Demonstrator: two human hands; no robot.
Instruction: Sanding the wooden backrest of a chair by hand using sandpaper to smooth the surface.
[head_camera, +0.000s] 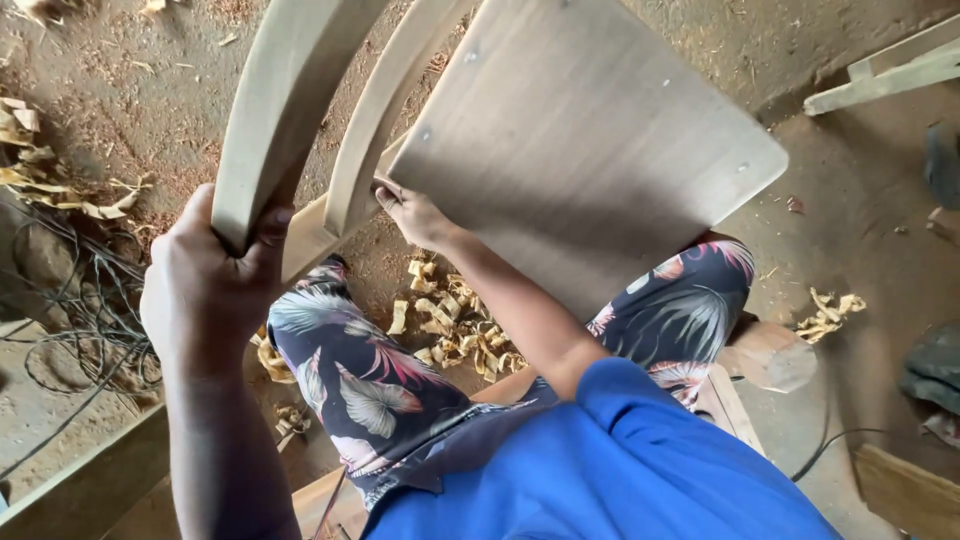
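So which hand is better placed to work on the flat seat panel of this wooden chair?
Probably the right hand: it already touches the seat panel at its edge. The left hand is wrapped around a curved back slat, steadying the chair.

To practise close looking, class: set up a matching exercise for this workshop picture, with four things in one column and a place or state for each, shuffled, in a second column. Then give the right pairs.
Things
1. Left hand
2. Right hand
3. Shavings
4. Cables

Places or states
A. Loose on the floor between the knees
B. Tangled on the floor at the left edge
C. Wrapped around a curved rail
D. Touching the edge of the flat seat panel

Pairs: 1-C, 2-D, 3-A, 4-B
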